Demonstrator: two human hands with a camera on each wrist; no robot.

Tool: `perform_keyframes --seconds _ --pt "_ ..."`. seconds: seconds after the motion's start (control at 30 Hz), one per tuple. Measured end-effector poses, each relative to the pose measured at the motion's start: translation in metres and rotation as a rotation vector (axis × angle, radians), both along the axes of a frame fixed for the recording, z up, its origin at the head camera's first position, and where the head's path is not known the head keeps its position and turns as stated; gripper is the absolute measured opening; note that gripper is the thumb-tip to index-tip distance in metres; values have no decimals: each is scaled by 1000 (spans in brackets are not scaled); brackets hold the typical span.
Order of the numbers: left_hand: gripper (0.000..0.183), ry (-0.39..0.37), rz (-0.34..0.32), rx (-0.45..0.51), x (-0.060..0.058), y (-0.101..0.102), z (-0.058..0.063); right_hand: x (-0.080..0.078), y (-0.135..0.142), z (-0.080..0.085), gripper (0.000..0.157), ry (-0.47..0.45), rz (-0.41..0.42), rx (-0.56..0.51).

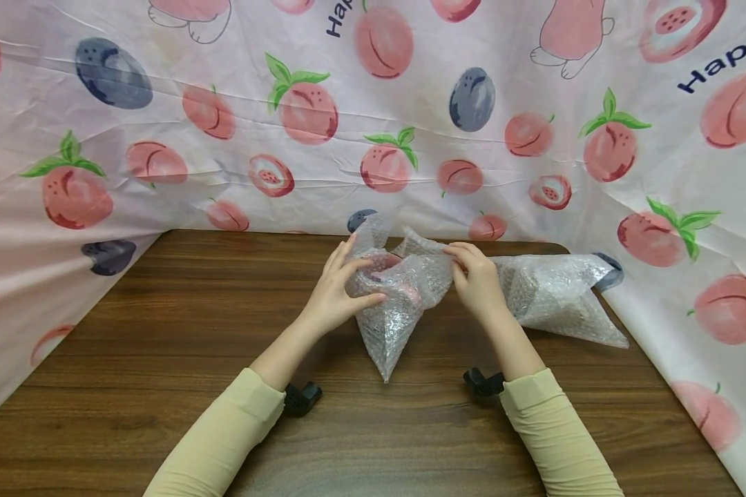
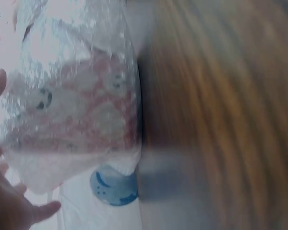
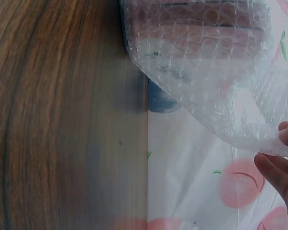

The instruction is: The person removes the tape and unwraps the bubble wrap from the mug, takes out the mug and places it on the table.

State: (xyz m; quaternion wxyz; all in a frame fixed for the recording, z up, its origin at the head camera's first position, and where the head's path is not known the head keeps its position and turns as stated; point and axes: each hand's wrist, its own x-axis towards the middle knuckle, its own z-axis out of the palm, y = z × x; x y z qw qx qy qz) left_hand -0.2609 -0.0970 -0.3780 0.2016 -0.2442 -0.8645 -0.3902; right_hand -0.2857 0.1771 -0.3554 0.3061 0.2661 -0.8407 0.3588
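Note:
A sheet of bubble wrap (image 1: 388,331) stands on the table, folded up around a pink-and-white patterned object (image 2: 91,108) whose kind the plastic blurs. One pointed corner of the sheet lies toward me. On the left side of this bundle, my left hand (image 1: 334,288) touches the wrap, its fingers and thumb spread and fairly straight. My right hand (image 1: 477,283) pinches a raised corner of the sheet at the right, drawn out from the object. In the right wrist view, thumb and fingers (image 3: 277,176) meet at that corner's tip.
Another bundle in bubble wrap (image 1: 550,297) lies at the table's back right, just beyond my right forearm. Behind the brown wooden table (image 1: 161,345) hangs a fruit-printed cloth (image 1: 323,179), which also lines both sides.

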Motion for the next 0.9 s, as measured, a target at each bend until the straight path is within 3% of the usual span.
perform_keyframes --seconds 0.27,0.53,0.73,0.9 --pt "59 33 -79 -76 -5 -9 0 -1 5 -2 25 -38 -38 14" --pt "54 59 -148 -83 -4 -10 0 -3 7 -4 25 -27 -60 37" --pt "52 41 -156 -83 -3 -11 1 -3 8 -4 24 -33 -57 53" --pt "52 32 -157 -86 -2 -11 2 -2 10 -2 21 -95 -66 101"
